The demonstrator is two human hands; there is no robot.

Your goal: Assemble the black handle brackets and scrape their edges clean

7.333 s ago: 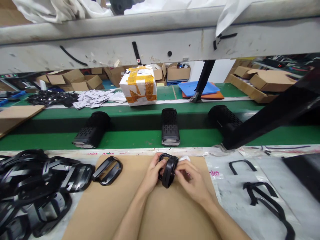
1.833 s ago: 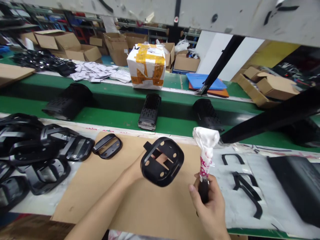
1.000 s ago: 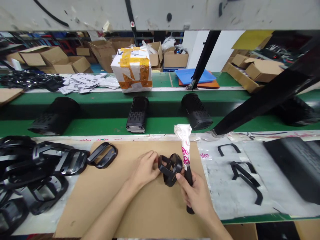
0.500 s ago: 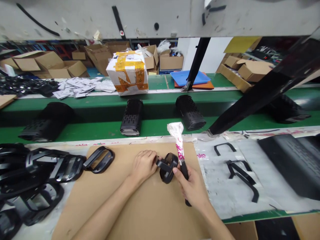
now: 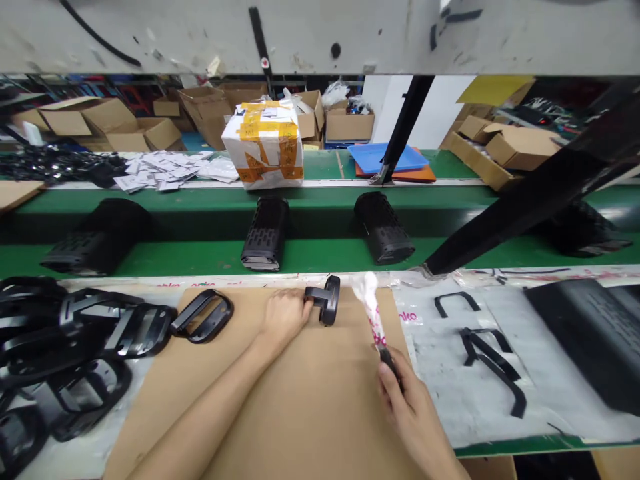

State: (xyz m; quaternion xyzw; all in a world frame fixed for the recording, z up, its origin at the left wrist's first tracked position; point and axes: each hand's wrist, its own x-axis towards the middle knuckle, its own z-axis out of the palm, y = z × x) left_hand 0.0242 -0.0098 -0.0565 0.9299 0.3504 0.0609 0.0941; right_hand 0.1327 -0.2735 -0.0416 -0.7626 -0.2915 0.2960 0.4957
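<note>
My left hand (image 5: 286, 316) rests on the cardboard sheet (image 5: 310, 407), fingers closed on a black plastic handle frame (image 5: 330, 301) with an oval rim. The frame stands on edge, its handle bar pointing at my fingers. To its right, my right hand (image 5: 417, 403) is wrapped round the dark grip of a hammer (image 5: 373, 310). White wrapping with pink writing covers the hammer's head and upper shaft. The head is slightly blurred and apart from the frame. Another black handle frame (image 5: 204, 316) lies on the sheet to the left.
More black frames (image 5: 70, 347) are heaped at the left. Black curved strips (image 5: 493, 360) and a large black panel (image 5: 590, 340) lie at the right. Black perforated housings (image 5: 266, 233) sit on the green conveyor (image 5: 320, 250) beyond. A dark slanted post (image 5: 500, 200) rises at the right.
My right hand has drawn away from the frame toward the lower right with the hammer. The frame has turned and stands farther up the sheet, still at my left hand.
</note>
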